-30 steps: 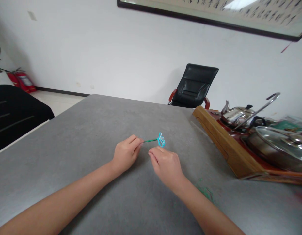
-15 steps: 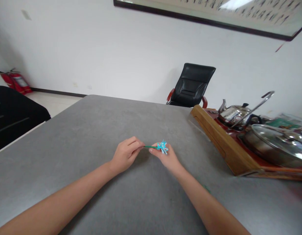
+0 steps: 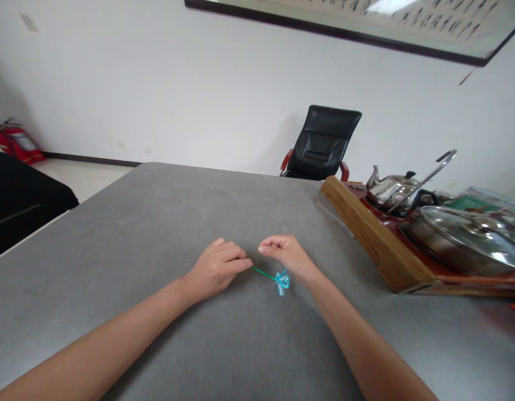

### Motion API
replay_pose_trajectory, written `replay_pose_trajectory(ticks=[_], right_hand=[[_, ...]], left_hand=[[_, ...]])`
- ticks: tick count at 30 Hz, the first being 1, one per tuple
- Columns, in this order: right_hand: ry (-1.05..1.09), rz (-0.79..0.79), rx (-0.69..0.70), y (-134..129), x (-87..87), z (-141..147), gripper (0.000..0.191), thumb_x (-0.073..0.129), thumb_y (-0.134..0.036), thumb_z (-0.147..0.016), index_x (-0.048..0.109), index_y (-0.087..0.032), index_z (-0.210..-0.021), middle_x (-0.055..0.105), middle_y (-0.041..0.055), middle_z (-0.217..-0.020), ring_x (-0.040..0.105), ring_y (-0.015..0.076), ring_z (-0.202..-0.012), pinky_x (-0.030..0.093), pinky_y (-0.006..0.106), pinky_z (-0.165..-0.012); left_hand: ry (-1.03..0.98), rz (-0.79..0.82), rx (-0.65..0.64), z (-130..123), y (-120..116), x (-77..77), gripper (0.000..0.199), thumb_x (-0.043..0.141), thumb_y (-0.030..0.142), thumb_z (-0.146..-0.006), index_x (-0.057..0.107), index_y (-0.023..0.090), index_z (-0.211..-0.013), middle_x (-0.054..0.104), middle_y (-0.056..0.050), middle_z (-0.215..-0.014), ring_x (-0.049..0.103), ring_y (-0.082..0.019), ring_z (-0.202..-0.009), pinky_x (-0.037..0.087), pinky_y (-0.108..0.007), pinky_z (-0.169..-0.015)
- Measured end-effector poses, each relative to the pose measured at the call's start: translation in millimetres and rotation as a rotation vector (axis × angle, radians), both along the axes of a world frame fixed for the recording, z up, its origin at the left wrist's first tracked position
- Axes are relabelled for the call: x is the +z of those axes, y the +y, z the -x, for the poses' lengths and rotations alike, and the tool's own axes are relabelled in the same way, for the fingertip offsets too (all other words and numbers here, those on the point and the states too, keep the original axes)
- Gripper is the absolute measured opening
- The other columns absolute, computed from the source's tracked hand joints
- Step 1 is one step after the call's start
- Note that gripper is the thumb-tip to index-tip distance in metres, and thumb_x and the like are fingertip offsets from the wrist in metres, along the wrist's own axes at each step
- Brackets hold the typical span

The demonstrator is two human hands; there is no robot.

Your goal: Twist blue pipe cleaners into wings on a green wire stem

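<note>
1. In the head view, our left hand (image 3: 217, 268) pinches the green stem (image 3: 263, 273) by its end, fingers almost closed; a gentle grip should protect the blue flower head (image 3: 281, 282).
2. This flower head is above the worktop (image 3: 190, 206), near our right wrist.
3. Our right hand (image 3: 291, 253) is loosely curled; if it pinches something, we cannot tell.

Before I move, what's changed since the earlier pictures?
The blue flower head has swung towards the person, its green stem now slanting. The right hand has moved from the near side to the far right side of it. The left hand still pinches the stem; kettle and lidded pan stayed put.
</note>
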State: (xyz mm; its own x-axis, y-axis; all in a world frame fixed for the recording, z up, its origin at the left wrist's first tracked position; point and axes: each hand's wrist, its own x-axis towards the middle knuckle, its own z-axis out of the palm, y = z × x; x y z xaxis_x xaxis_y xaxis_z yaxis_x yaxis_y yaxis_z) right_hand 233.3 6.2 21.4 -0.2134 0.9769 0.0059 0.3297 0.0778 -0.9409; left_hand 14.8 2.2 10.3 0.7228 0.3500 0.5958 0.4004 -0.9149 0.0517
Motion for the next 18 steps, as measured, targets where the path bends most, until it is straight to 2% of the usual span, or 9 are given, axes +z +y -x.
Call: replay_pose_trajectory(ticks=[5,9,11,14,18], right_hand=[[-0.131,-0.132,-0.007,-4,10.7,2,0.017,0.061,-0.031,-0.075,0.069,-0.016,-0.073,0.04,-0.0061,-0.051,0.031,0.0081,-0.05,0.023,0.022,-0.049],[-0.237,-0.264,-0.029,-16,28.1,8,0.018,0.058,-0.03,-0.081,0.07,-0.016,-0.076,0.038,-0.0063,-0.049,0.033,0.0086,-0.048,0.023,0.022,-0.048],[-0.329,-0.356,-0.041,-24,37.3,12,0.018,0.057,-0.027,-0.083,0.07,-0.017,-0.076,0.045,-0.005,-0.052,0.04,0.0091,-0.051,0.028,0.022,-0.051],[-0.488,-0.475,-0.018,-35,46.7,19,0.017,0.054,-0.023,-0.086,0.07,-0.02,-0.08,0.061,-0.0015,-0.066,0.053,0.0109,-0.061,0.034,0.022,-0.058],[-0.685,-0.518,0.025,-47,48.7,28,0.017,0.051,-0.021,-0.089,0.068,-0.021,-0.083,0.068,0.0006,-0.078,0.061,0.0137,-0.073,0.037,0.024,-0.065]], left_hand=[[0.046,-0.07,0.028,-1,0,0.1,0.023,0.04,0.012,-0.092,0.061,0.021,-0.097,0.065,-0.001,-0.082,0.053,-0.013,-0.071,0.029,-0.03,-0.064],[0.051,-0.083,0.088,-1,1,-1.7,0.022,0.039,0.014,-0.093,0.061,0.02,-0.095,0.063,-0.001,-0.08,0.052,-0.013,-0.071,0.03,-0.031,-0.063],[0.039,-0.104,0.151,0,2,-2.2,0.023,0.039,0.014,-0.092,0.061,0.02,-0.095,0.062,-0.002,-0.078,0.051,-0.014,-0.069,0.03,-0.031,-0.062],[0.042,-0.117,0.236,1,3,-2.0,0.024,0.04,0.012,-0.09,0.062,0.02,-0.097,0.062,-0.003,-0.077,0.05,-0.015,-0.068,0.03,-0.031,-0.061],[0.039,-0.076,0.281,2,3,-2.8,0.023,0.043,0.012,-0.089,0.061,0.019,-0.1,0.063,-0.004,-0.081,0.053,-0.017,-0.072,0.034,-0.03,-0.062]])
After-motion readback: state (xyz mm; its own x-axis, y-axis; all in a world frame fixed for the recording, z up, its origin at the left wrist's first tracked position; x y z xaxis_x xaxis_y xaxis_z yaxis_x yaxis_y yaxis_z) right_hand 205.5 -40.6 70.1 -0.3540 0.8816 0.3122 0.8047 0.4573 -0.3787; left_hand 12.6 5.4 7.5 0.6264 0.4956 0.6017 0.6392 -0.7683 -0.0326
